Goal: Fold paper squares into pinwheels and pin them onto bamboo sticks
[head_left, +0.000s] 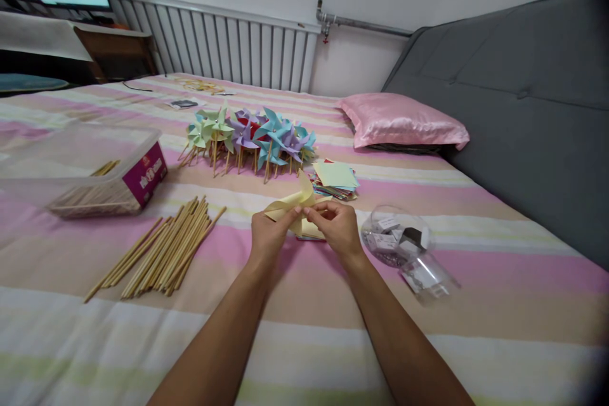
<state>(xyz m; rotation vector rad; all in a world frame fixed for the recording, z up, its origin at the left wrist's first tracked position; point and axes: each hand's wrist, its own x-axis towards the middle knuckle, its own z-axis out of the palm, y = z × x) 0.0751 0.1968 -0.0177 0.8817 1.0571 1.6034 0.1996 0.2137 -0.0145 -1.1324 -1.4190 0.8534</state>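
- left hand [267,235]: fingers pinched shut on the near-left side of a yellow paper sheet [295,206], held just above the bedspread [333,330].
- right hand [335,225]: fingertips clamped on the same sheet from the right, thumb and forefinger meeting near its middle. The two hands are almost touching.
- yellow paper sheet: partly folded, one pointed flap sticking up between the hands and away from them. Whether it is pinned cannot be told.
- under the hands, just beyond the fingers: a small flat stack, edges only visible, mostly hidden by the hands.
- left of the left hand, near: bundle of wooden sticks [164,250] lying loose on the bedspread, fanned out a bit.
- further left: clear plastic box [85,165] with a magenta label, more sticks inside.
- right of the right hand, just beside: clear plastic jar [394,236] on its side, small items inside; its clear lid [425,276] lies next to it, nearer the body.
- just beyond the right hand: stack of coloured paper squares [335,179], pale yellow-green on top.
- beyond both hands, well apart: row of finished pinwheels [252,133], green, purple, blue, on sticks.
- far right of those: pink pillow [404,120] against a grey headboard [514,95].
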